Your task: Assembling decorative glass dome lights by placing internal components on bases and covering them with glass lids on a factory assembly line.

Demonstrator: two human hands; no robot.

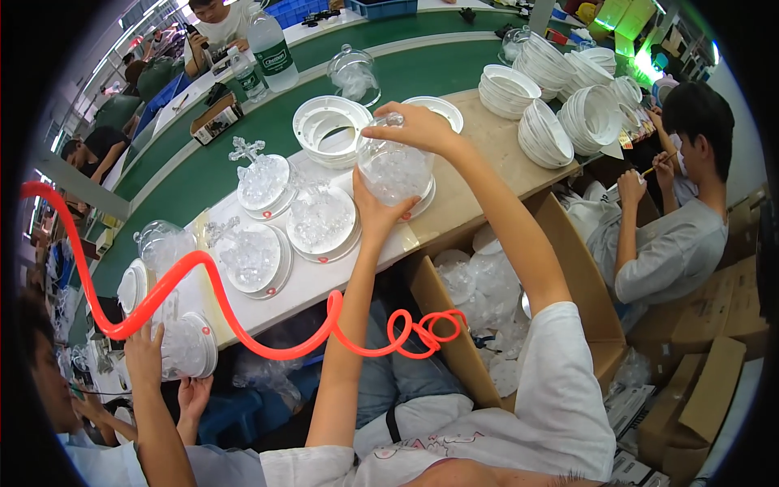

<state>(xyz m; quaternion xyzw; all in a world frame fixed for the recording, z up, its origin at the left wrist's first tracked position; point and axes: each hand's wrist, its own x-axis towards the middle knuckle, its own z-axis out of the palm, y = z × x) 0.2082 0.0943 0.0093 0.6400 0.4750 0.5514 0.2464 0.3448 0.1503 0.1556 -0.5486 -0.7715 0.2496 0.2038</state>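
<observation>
A clear dome (396, 169) with a knob on top stands over a round white base (424, 200), with crystal-like clear pieces inside. My right hand (415, 128) grips the dome from above, fingers closed about its knob and upper side. Lower down, my left hand (378, 213) cups the dome's near side, the thumb pointing right along its lower edge. Left of my hands sit uncovered white bases with clear ornaments: one in the middle (323, 219), one bearing a cross (264, 185), and another nearer me (253, 258). White rings (324, 114) lie just behind my hands.
Stacked white rings (542, 134) fill the bench's right. An open carton (596, 325) holds clear plastic parts below. A red coiled hose (276, 351) hangs across the front. Co-workers sit at left (146, 357) and right (677, 235). A clear dome (354, 73) and bottles (272, 53) stand behind.
</observation>
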